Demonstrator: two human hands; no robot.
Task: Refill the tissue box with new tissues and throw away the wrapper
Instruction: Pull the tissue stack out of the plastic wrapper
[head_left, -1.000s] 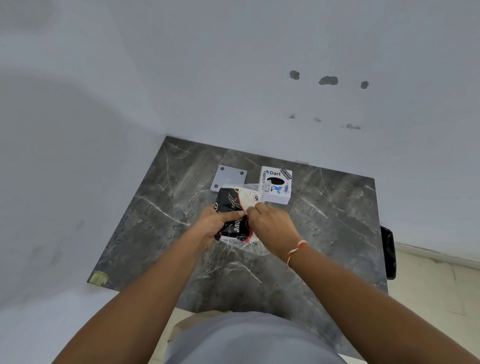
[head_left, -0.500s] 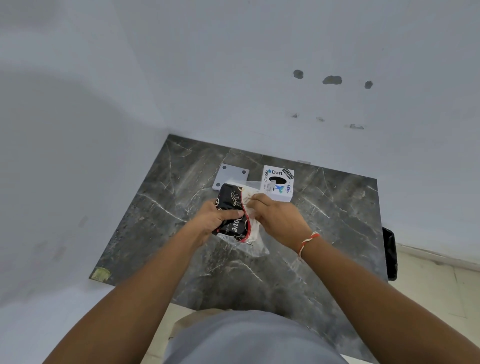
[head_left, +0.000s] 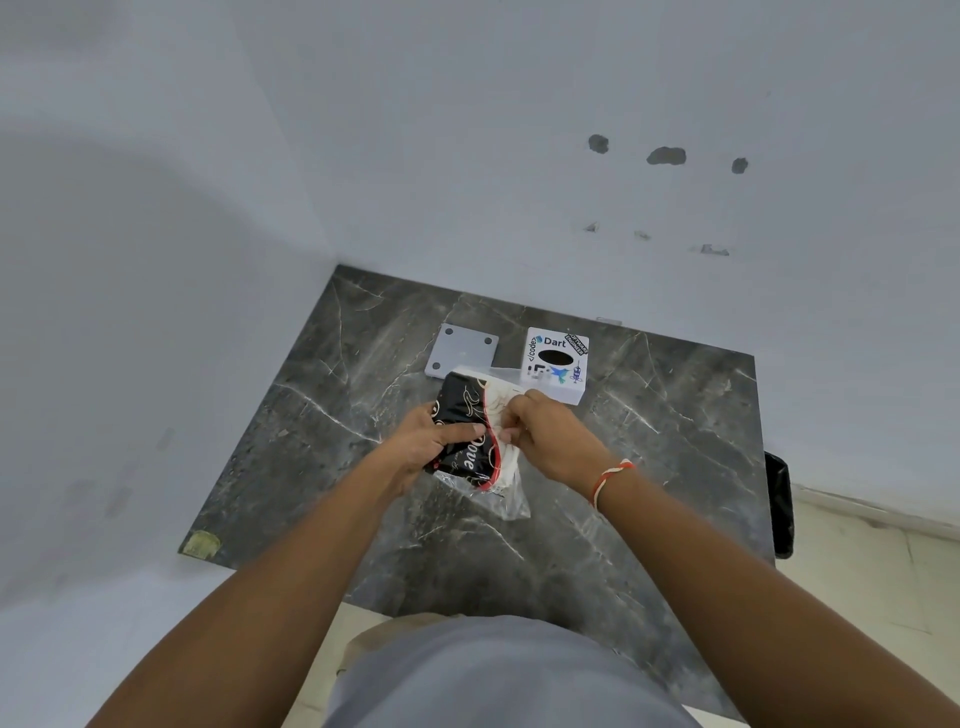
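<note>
Your left hand (head_left: 428, 441) grips the black side of the tissue pack (head_left: 470, 431), thumb across its print, holding it above the dark marble table (head_left: 649, 467). Your right hand (head_left: 550, 441) pinches the pack's white edge, closed on the clear wrapper (head_left: 506, 499). The white tissue box (head_left: 557, 364) stands just beyond, its grey lid (head_left: 462, 356) flat beside it.
</note>
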